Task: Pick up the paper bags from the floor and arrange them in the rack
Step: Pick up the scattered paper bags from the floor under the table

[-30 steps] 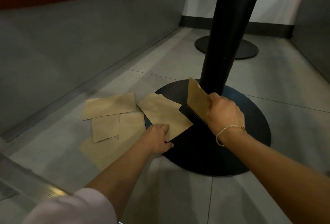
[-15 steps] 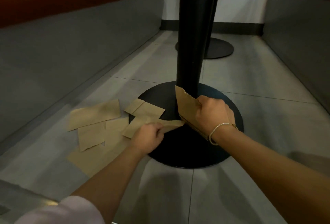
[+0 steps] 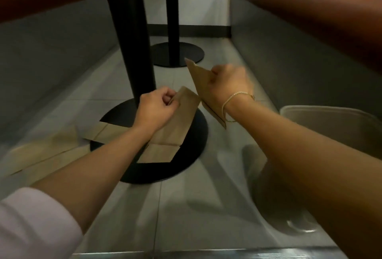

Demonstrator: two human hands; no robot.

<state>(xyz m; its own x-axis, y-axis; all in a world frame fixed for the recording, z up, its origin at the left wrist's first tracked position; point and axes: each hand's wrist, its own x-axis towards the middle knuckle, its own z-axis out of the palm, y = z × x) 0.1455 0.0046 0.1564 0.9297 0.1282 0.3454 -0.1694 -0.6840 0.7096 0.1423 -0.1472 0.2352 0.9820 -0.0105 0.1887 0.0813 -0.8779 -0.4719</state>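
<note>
Tiled floor (image 3: 186, 207) between booth seats, black table base (image 3: 194, 134) mid-frame. Your left hand (image 3: 155, 110) now pinches a lifted bag (image 3: 175, 126), off the floor since a second ago; right hand (image 3: 227, 85) grips collected bags (image 3: 198, 76). More bags (image 3: 47, 155) remain lower left.

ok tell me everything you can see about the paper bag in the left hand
The paper bag is flat brown kraft paper, folded shut, with its bottom flap creased over at the lower end. The left hand pinches its upper corner between thumb and curled fingers, so it hangs lifted above the black table base. Its top edge comes close to the bags in the right hand; whether they touch is unclear.
</note>
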